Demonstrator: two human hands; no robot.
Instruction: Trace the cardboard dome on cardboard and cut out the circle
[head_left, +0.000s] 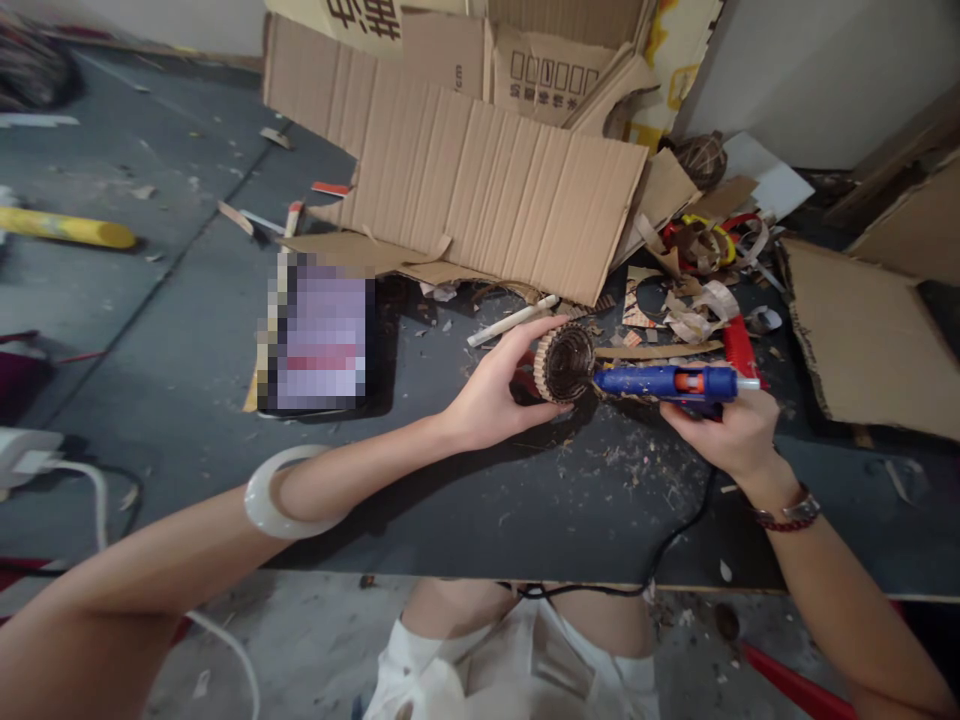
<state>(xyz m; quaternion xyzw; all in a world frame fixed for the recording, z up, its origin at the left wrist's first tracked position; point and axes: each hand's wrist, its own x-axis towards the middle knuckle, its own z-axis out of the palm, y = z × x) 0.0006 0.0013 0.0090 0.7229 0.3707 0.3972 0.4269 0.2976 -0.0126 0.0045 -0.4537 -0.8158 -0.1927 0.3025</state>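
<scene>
your left hand (487,388) is closed around a round coil of corrugated cardboard (566,363), with the fingers curving over its edge, and it holds the coil up just above the table. your right hand (720,432) is curled around a blue hot glue gun (660,382), which lies sideways, but the barrel hides part of the grip, so i cannot tell exactly how the fingers stand. the left end of the gun is just beside the coil, so your two hands are near each other, with only these two things between them.

from the gun, a black cord (697,505) goes down across the dark table top (465,525) and over the near edge. just beyond your right hand lie cardboard scraps (690,320) and a red plastic piece (742,350). past your left fingers is a pale stick (514,320), and farther away is a large cardboard sheet (480,190). to the left of your left hand is a dark tablet (322,340) with a blurred screen.

if the gun is hot, its tip could burn your left fingers, because they are so close to it. hot glue could also fall on the dry scraps. a pull on the cord could drag the gun from your hand, and a loose grip could let the coil slip or open.
</scene>
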